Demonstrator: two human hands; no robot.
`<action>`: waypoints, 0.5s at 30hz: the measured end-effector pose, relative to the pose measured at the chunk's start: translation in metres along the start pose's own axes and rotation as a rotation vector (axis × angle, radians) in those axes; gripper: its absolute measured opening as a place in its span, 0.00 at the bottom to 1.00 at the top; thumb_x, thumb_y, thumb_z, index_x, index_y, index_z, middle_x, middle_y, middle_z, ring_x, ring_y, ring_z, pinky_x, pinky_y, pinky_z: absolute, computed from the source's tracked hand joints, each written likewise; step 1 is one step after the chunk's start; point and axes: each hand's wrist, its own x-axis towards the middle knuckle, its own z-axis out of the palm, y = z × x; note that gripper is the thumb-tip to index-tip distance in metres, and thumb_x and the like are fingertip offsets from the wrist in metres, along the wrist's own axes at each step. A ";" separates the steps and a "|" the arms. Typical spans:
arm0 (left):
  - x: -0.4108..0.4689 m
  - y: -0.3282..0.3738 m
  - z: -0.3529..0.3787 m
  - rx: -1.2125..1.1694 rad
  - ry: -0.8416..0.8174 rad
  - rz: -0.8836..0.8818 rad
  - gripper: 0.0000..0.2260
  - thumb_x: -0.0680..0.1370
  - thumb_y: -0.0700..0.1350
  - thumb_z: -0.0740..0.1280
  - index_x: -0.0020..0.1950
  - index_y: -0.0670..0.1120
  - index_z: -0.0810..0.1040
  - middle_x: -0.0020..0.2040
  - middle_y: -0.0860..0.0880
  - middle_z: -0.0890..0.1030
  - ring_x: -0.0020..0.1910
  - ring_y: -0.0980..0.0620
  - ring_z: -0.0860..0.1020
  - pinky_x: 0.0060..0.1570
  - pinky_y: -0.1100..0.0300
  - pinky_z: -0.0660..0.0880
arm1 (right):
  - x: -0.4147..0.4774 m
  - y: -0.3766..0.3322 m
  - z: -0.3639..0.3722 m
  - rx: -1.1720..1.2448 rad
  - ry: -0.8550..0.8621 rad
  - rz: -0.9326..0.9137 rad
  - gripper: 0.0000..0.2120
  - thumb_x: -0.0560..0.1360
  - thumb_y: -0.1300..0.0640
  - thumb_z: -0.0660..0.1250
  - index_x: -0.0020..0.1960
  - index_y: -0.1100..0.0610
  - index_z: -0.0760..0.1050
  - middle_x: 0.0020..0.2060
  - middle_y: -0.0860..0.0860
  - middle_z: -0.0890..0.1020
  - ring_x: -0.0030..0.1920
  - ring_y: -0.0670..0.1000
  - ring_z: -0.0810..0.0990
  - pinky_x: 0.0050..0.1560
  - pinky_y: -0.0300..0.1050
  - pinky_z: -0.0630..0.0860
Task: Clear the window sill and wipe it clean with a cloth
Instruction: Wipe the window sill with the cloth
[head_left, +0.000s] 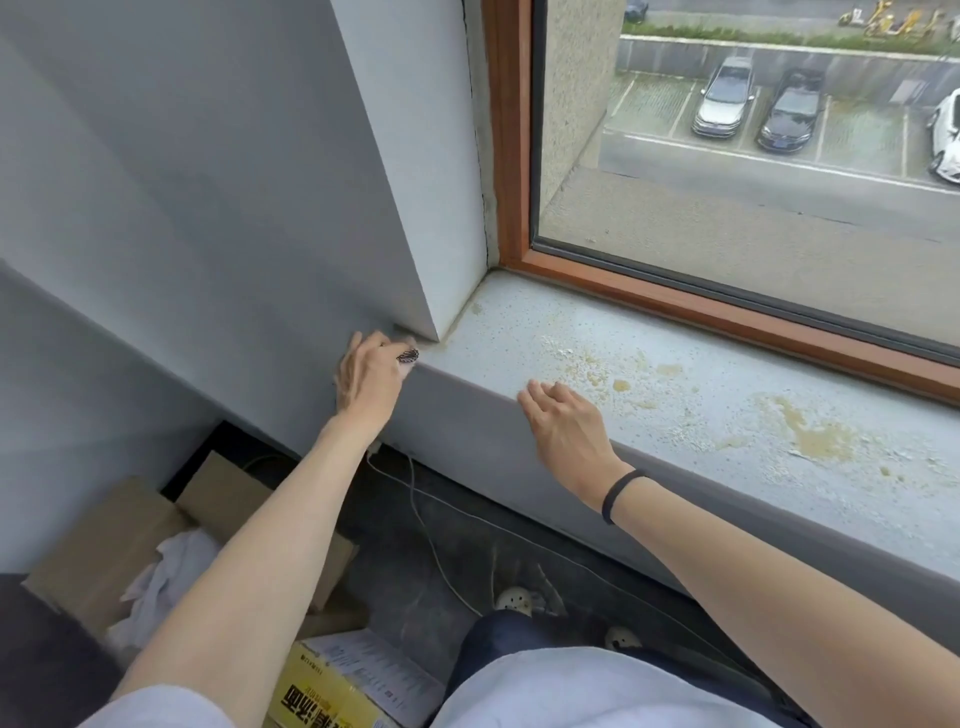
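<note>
The grey speckled window sill (524, 317) runs from the left wall corner to the right edge of view. Yellowish stains (815, 436) and white flaky grime (571, 353) cover its surface; nothing stands on it. My left hand (369, 384) is at the sill's left front corner, with its fingers curled over a small pale cloth-like piece (409, 349) that has a dark striped patch. What exactly it is stays unclear, since most of it is hidden by the hand. My right hand (566, 426), with a black band on the wrist, hovers at the sill's front edge, fingers relaxed and holding nothing.
A wooden window frame (727, 317) borders the sill at the back, and a white wall (415, 182) closes its left end. Below on the floor are an open cardboard box (104, 540) with crumpled white material (166, 571), a yellow box (322, 696) and a thin white cable (431, 545).
</note>
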 end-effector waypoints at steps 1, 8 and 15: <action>-0.002 0.003 0.002 -0.012 -0.011 0.002 0.09 0.77 0.41 0.66 0.54 0.46 0.82 0.48 0.45 0.78 0.51 0.44 0.70 0.43 0.51 0.71 | 0.001 -0.002 0.001 -0.005 0.001 -0.003 0.16 0.56 0.67 0.71 0.44 0.61 0.80 0.39 0.53 0.81 0.32 0.51 0.76 0.36 0.40 0.74; 0.012 -0.006 -0.001 0.190 -0.016 0.071 0.12 0.77 0.39 0.64 0.58 0.47 0.81 0.53 0.46 0.79 0.53 0.43 0.70 0.45 0.54 0.67 | -0.001 -0.004 0.001 0.003 0.037 0.005 0.15 0.58 0.69 0.65 0.43 0.61 0.79 0.36 0.52 0.80 0.31 0.51 0.75 0.35 0.40 0.73; 0.007 0.020 0.004 0.179 -0.051 0.051 0.12 0.76 0.33 0.59 0.53 0.40 0.80 0.53 0.45 0.76 0.55 0.44 0.69 0.48 0.54 0.66 | -0.002 -0.005 -0.004 0.021 0.061 0.017 0.15 0.58 0.69 0.68 0.43 0.60 0.80 0.37 0.51 0.81 0.30 0.50 0.75 0.31 0.39 0.71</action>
